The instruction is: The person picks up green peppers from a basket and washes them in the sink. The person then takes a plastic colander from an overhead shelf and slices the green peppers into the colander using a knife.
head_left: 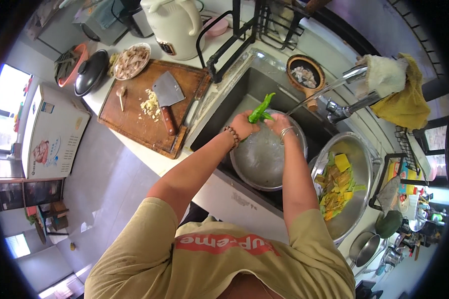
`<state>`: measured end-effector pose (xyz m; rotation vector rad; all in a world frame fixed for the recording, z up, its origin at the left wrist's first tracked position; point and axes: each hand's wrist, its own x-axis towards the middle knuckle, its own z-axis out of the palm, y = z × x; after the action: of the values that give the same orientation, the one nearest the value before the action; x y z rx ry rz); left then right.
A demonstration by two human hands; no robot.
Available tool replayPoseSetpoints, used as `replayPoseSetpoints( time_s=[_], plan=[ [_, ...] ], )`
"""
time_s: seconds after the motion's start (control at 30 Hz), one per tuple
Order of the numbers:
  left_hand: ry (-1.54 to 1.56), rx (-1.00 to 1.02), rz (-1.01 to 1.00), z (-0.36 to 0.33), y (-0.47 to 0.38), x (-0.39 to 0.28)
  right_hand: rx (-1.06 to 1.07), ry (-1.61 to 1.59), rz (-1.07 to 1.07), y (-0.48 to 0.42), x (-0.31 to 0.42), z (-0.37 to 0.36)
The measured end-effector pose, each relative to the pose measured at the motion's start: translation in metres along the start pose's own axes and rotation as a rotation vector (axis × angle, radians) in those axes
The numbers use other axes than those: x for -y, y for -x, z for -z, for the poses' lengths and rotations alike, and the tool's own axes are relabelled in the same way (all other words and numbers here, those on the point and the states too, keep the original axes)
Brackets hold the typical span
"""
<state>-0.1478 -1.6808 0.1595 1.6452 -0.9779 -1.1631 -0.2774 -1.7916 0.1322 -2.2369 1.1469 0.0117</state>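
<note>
My left hand (244,125), with a beaded bracelet at the wrist, grips long green peppers (260,110) above a metal basin. Close beside it, my right hand (279,124), wearing bangles, has its fingertips at a smaller green pepper tip (267,116); the fingers are partly hidden. Below both hands the round metal basin (256,164) holds water and sits in a dark sink (219,129). From the faucet (353,74) a stream of water runs down into the basin, just right of my right hand.
Left of the sink, a wooden cutting board (134,129) bears a cleaver (168,91), chopped garlic (149,104) and a small spoon (121,99). A plate of sliced meat (133,61) overlaps its far edge. A metal bowl of vegetable scraps (359,216) stands right; a clay pot (292,61) sits behind the sink.
</note>
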Motion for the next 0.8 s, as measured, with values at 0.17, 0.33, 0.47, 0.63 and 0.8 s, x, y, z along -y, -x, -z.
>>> replayPoseSetpoints(
  time_s=[0.17,0.33,0.47,0.63,0.8],
  plan=[
    [0.227,0.039,-0.154,-0.003,-0.023,-0.036,0.212,-0.382,0.007,0.024,0.027,0.087],
    [0.237,0.045,-0.164,0.003,-0.021,-0.045,-0.178,-0.92,-0.007,0.039,0.054,0.085],
    [0.403,0.12,0.004,-0.041,0.0,-0.078,-0.584,-1.112,-0.029,0.04,0.017,0.066],
    [0.764,0.161,-0.002,-0.058,-0.003,-0.061,-0.539,-1.201,0.101,0.034,0.029,0.054],
    [1.007,-0.032,0.203,-0.058,-0.041,-0.075,-0.549,-0.854,0.142,0.046,0.058,0.055]
  ],
)
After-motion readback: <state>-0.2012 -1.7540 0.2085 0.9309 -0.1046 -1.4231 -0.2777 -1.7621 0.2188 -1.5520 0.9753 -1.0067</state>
